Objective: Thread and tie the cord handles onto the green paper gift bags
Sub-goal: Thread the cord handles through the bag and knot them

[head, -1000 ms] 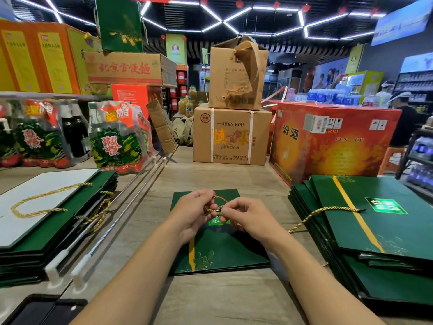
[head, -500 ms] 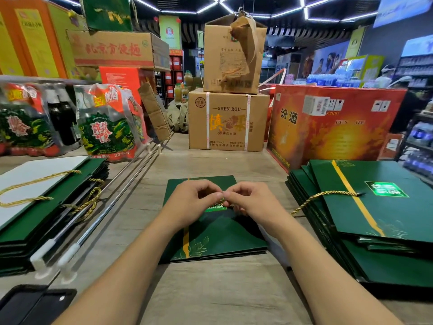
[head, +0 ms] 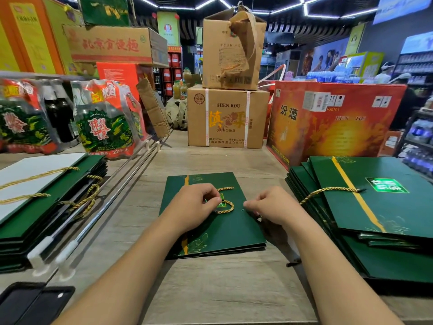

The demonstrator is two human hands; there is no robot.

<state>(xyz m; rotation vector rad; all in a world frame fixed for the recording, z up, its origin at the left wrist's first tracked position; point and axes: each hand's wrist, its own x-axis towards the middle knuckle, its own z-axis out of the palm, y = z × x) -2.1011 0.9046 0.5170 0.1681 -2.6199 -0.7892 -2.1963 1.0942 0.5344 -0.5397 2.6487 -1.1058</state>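
Between left hand (head: 193, 207) and right hand (head: 273, 206), a gold cord (head: 228, 205) lies looped on a flat green bag (head: 225, 233), which rests on the table (head: 210, 289). The left hand pinches the cord at the loop's left end, fingers curled. The right hand rests at the bag's right edge with fingers curled; whether it grips anything cannot be told. Left of the left hand: left stack (head: 61, 200) of corded bags. Right of the right hand: right stack (head: 386, 266), one loose cord (head: 328, 190) across it.
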